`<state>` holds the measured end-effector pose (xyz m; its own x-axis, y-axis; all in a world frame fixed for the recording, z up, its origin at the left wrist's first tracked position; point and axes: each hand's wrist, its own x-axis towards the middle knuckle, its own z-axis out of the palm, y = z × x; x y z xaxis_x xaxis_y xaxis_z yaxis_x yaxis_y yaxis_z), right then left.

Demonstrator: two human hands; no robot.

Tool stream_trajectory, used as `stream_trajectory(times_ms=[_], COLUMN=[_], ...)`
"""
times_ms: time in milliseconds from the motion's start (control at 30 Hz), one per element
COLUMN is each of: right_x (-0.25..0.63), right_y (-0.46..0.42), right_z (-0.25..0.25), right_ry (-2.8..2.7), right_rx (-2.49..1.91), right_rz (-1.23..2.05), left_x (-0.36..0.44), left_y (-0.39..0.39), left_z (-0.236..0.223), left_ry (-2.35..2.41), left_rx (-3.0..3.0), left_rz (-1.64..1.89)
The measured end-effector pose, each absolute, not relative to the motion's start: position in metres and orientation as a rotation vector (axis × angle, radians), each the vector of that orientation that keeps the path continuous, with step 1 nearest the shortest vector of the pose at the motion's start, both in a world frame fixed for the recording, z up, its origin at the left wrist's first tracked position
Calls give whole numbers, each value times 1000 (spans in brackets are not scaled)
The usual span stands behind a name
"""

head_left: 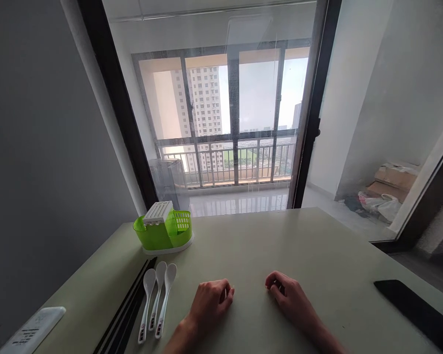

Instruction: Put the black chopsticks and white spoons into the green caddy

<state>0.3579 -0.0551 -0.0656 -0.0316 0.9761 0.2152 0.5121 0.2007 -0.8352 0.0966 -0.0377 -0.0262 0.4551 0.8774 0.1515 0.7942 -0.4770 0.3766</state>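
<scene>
Viewing through the head camera, I see the left hand (212, 300) and right hand (285, 294) resting apart on the table (251, 250), each partly open, fingers loosely curled. Three white spoons (157, 300) lie to the left of the left hand, bowls pointing away from me. Black chopsticks (127, 306) lie alongside, left of the spoons. The green basket (158, 238) stands upright beyond both, near the table's far left corner. A black flat object (415, 304) lies at the right edge.
</scene>
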Motion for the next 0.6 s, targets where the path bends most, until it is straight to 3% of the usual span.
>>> stream_trajectory(times_ms=[300, 500, 600], right_x=[358, 358, 359], right_y=[-54, -54, -55], right_z=[-68, -72, -73], right_ry=[-1665, -1682, -1681], right_rx=[-1442, -1446, -1441], right_rz=[715, 721, 720], left_x=[78, -23, -82], left_y=[-74, -101, -107], left_z=[-4, 25, 25], left_ry=[1408, 2133, 2497], left_rx=[2448, 2094, 1913], left_rz=[515, 957, 942])
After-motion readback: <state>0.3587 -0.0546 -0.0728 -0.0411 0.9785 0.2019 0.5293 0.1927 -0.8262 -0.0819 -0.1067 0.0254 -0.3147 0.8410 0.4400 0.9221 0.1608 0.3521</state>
